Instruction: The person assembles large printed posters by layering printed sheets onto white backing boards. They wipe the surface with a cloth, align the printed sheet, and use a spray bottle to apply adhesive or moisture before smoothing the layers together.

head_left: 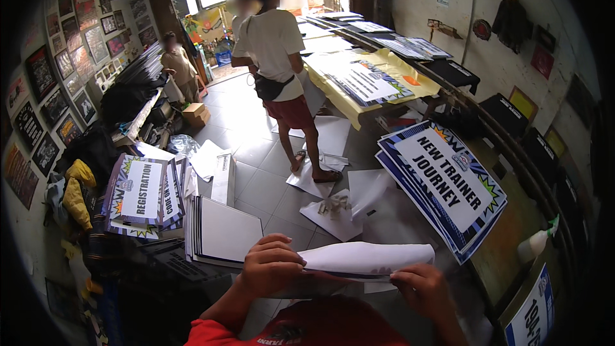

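Observation:
Close in front of my body, a white sheet is stretched between my hands, its upper part curling over. Along its lower side runs a thin dark edge, perhaps a board's; most of what lies below is hidden. My left hand has its fingers bent over the left end. At the right end, my right hand pinches the edge between thumb and fingers. Just beyond my left hand, a stack of white boards with dark edges stands leaning.
Printed signs are piled at the right, and more signs at the left. A white bottle is at the far right. Loose white paper covers part of the tiled floor. A person in a white shirt stands by a long table.

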The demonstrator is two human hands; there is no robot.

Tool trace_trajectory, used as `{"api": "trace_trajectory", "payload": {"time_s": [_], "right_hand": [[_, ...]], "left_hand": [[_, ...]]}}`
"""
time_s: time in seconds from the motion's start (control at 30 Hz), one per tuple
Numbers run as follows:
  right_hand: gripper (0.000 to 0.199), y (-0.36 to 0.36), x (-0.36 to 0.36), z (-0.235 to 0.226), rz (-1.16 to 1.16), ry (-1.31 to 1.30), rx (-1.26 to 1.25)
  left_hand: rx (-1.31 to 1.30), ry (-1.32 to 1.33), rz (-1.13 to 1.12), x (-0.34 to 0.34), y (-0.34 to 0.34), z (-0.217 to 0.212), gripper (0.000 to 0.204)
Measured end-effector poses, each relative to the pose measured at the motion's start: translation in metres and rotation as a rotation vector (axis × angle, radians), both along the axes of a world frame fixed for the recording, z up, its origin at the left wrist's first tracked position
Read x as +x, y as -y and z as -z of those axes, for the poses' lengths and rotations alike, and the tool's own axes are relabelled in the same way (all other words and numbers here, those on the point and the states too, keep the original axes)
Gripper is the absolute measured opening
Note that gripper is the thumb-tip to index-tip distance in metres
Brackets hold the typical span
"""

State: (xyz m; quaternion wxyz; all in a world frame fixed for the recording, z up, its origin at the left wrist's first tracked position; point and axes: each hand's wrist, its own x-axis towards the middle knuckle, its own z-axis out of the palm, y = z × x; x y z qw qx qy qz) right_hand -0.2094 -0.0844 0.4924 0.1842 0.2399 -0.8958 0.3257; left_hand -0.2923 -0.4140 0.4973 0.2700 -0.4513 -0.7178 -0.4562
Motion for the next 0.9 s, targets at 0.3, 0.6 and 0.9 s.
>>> {"api": "trace_trajectory", "payload": {"time_s": [0.3, 0.6, 0.9], "right_hand": [[0.036, 0.001, 0.021, 0.003, 0.213, -0.243, 0.054], [0.016, 0.003, 0.09, 0.021, 0.665, -0.011, 0.196], [0.013, 0.069, 0.166, 0.053, 0.956, -0.071, 0.188]], "left_hand": [[0.197, 0.099, -0.001, 0.001, -0.011, 0.016, 0.018], [0.284, 0.096, 0.245, -0.031, 0.028, 0.013, 0.011], [0.295, 0.158, 0.429, -0.057, 0.07, 0.032, 0.006]]}}
